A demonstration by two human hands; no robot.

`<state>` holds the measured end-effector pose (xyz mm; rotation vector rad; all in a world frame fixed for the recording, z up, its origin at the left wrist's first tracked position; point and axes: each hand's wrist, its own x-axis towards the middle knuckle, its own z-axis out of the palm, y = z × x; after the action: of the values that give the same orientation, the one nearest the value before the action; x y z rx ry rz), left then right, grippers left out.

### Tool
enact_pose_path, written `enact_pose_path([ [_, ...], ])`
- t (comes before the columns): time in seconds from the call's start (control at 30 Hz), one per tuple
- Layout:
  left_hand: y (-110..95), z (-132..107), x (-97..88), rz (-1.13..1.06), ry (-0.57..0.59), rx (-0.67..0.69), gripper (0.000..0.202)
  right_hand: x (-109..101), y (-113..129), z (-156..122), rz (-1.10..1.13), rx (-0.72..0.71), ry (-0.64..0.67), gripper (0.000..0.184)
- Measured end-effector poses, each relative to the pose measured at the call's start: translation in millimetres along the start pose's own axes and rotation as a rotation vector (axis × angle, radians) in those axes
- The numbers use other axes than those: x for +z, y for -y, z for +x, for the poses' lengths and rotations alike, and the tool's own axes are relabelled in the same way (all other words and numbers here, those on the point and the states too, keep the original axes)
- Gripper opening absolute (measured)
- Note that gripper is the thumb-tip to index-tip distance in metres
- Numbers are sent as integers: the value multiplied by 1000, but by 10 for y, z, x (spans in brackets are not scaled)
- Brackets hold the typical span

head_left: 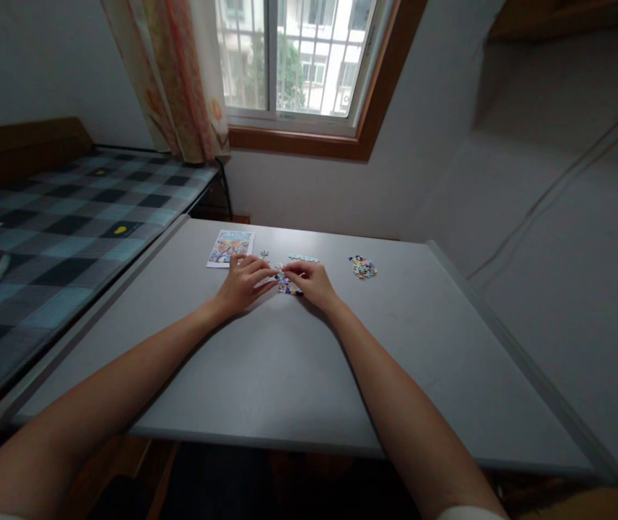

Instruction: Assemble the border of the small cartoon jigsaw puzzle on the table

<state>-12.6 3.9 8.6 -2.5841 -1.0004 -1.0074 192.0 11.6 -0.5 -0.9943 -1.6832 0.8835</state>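
Note:
Between my two hands lies a small partly joined jigsaw puzzle [287, 289] on the white table; my fingers hide part of it. My left hand [245, 283] is open at its left side, fingers stretched and slightly apart, with fingertips at the joined pieces. From the right, my right hand [312, 283] pinches thumb and fingers together over the puzzle's upper part, closed on a puzzle piece mostly covered by the fingertips. A printed picture card [229, 247] lies just behind my left hand. Beyond the puzzle is a strip of light-blue pieces [303, 258].
A heap of loose puzzle pieces [364, 268] sits to the right, and a few pieces [264, 254] lie beside the card. The white table [266, 390] has raised side edges. A bed with a checked cover [108, 195] adjoins its left; a window [298, 58] is behind.

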Motion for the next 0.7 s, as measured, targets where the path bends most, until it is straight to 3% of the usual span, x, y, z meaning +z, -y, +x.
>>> enact_pose_path([
  [0.23,-47,12,-27,2,27,-57,20,28,65,-22,7,-2,46,23],
  [0.4,-62,-2,-11,-54,73,-164,19,-5,62,-7,88,34,-20,24],
  [0.7,240,-3,66,-188,-154,-587,15,-96,-73,31,184,142,-98,35],
])
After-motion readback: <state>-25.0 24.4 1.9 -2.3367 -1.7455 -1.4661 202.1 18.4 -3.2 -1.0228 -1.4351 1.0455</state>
